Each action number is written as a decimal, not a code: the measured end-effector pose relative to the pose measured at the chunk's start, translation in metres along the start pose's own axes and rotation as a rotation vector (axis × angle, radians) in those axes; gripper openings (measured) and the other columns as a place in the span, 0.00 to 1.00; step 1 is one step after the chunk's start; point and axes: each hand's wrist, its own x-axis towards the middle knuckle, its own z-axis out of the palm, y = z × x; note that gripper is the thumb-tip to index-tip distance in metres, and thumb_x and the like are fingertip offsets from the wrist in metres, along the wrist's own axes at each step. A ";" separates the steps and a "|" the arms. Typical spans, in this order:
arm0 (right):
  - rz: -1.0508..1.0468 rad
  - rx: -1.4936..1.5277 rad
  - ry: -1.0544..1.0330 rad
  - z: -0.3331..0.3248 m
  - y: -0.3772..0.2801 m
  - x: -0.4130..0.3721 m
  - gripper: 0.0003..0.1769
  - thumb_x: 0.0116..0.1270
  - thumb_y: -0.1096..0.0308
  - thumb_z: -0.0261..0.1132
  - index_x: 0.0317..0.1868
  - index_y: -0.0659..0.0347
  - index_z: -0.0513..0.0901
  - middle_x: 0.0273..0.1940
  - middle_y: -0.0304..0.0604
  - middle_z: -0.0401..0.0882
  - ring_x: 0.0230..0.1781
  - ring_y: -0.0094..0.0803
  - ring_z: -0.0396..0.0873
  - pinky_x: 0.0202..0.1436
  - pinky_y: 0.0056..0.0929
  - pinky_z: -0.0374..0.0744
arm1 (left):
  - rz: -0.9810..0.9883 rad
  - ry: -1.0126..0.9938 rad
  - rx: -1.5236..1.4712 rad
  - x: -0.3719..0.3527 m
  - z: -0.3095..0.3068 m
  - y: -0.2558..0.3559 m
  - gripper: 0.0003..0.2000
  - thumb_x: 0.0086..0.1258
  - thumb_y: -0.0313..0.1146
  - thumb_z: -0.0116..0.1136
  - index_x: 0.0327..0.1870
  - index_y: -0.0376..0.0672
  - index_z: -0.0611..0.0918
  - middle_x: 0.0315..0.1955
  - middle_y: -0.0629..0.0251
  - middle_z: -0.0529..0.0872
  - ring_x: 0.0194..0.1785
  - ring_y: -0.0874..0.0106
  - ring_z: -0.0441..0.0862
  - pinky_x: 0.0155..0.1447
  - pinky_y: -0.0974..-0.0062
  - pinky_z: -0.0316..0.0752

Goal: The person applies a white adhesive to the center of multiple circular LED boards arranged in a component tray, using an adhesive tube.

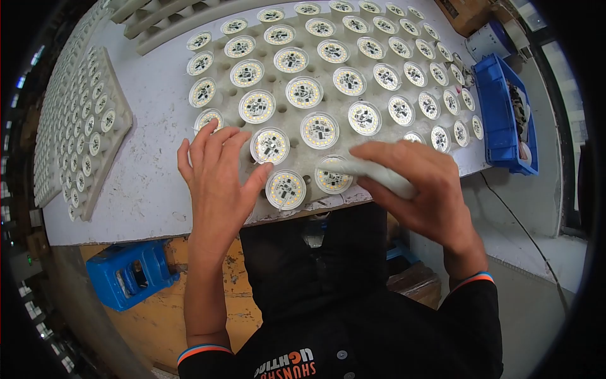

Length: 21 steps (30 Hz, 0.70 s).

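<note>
LED bulbs with round, chip-covered tops point(269, 146) stand in rows in a pale holed tray point(295, 165). My right hand point(418, 184) is closed around a thick whitish stick-like tool point(379, 174), blurred by motion. The tool's narrow end overlaps a front-row LED bulb point(334, 181). At the tray's left side, my left hand point(219, 174) has its fingers apart and holds nothing. Its fingertips reach an LED bulb at the left edge point(209, 120), which they partly cover, and its thumb is close to another front-row LED bulb point(286, 189).
A second tray of bulbs point(123, 117) lies on the left of the white table point(154, 82), with stacked holed trays point(165, 31) at the back. A blue crate point(499, 95) is at the right end. Below the table's left edge stands a blue stool point(129, 268).
</note>
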 end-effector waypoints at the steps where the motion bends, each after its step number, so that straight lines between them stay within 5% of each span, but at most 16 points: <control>1: -0.034 -0.039 0.010 0.002 0.002 0.006 0.18 0.55 0.74 0.75 0.48 0.57 0.86 0.38 0.45 0.86 0.34 0.40 0.84 0.38 0.34 0.80 | 0.009 0.002 0.001 0.002 0.001 0.000 0.22 0.56 0.37 0.72 0.52 0.43 0.82 0.55 0.63 0.79 0.71 0.58 0.66 0.75 0.48 0.48; 10: -0.217 -0.203 -0.084 0.042 0.020 0.045 0.15 0.56 0.60 0.73 0.44 0.51 0.84 0.27 0.40 0.80 0.29 0.42 0.82 0.31 0.39 0.79 | 0.042 -0.043 -0.065 0.006 0.004 -0.006 0.26 0.53 0.36 0.74 0.55 0.42 0.82 0.56 0.62 0.78 0.72 0.58 0.65 0.75 0.50 0.49; 21: -0.219 -0.189 -0.126 0.061 0.023 0.052 0.12 0.55 0.62 0.73 0.38 0.55 0.81 0.27 0.41 0.79 0.30 0.43 0.83 0.31 0.41 0.78 | 0.025 -0.039 -0.099 0.004 0.008 -0.005 0.26 0.52 0.35 0.74 0.55 0.41 0.81 0.55 0.64 0.79 0.71 0.59 0.66 0.75 0.51 0.51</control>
